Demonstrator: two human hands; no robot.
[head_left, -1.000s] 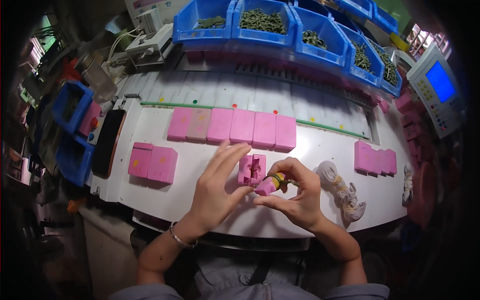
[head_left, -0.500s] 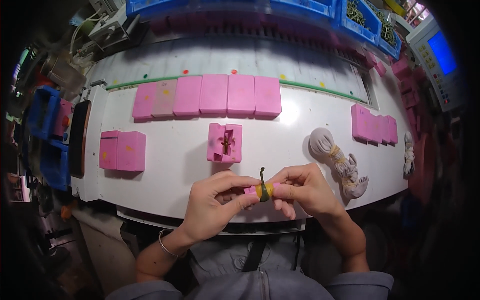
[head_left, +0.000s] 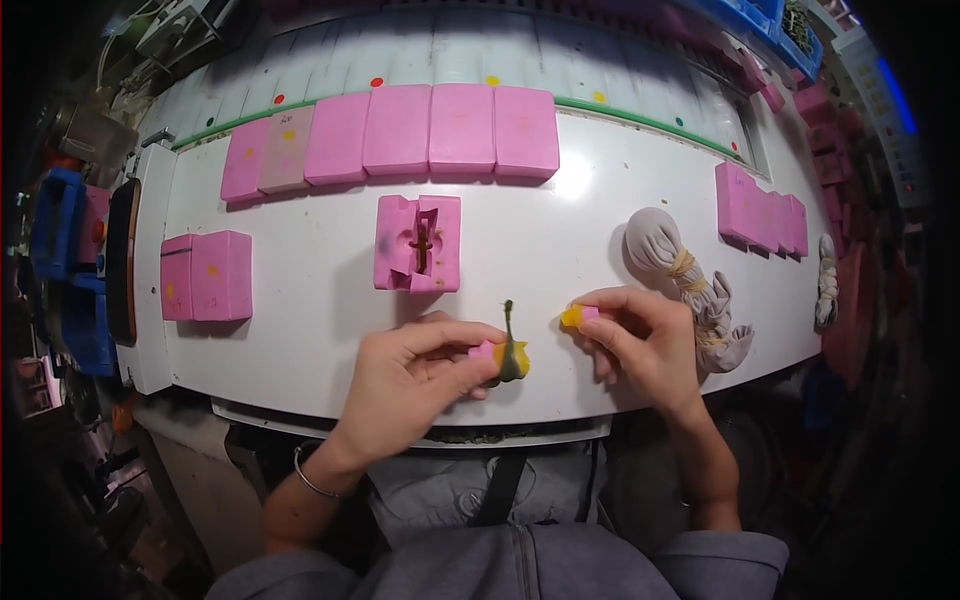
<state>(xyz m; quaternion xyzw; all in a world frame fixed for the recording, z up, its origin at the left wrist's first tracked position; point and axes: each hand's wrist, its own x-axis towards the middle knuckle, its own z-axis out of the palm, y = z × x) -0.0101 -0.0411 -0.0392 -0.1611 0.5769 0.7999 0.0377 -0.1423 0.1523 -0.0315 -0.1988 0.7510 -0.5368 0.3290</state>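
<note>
Low over the white table, my left hand [head_left: 405, 385] pinches a small pink-and-yellow mold piece [head_left: 482, 351] between thumb and fingers. Lying against its yellow end is a dark green piece [head_left: 510, 362] with a thin stem sticking up. Apart from it, to the right, my right hand [head_left: 650, 340] grips another small pink piece [head_left: 589, 314] with a yellow tip. Just beyond my left hand stands a pink mold block [head_left: 450, 250] with a carved hollow; a brownish-green part shows inside the hollow.
A row of pink blocks [head_left: 395, 130] lines the table's far side, with two more pink blocks [head_left: 222, 272] at the left. A tied grey cloth bundle [head_left: 690, 270] lies beside my right hand. Stepped pink blocks [head_left: 740, 205] stand farther right. Blue bins [head_left: 75, 230] are at the far left.
My hands have moved apart, and the piece they held together has separated, with one part in each hand. The table appears shifted upward and left as the view moved.
</note>
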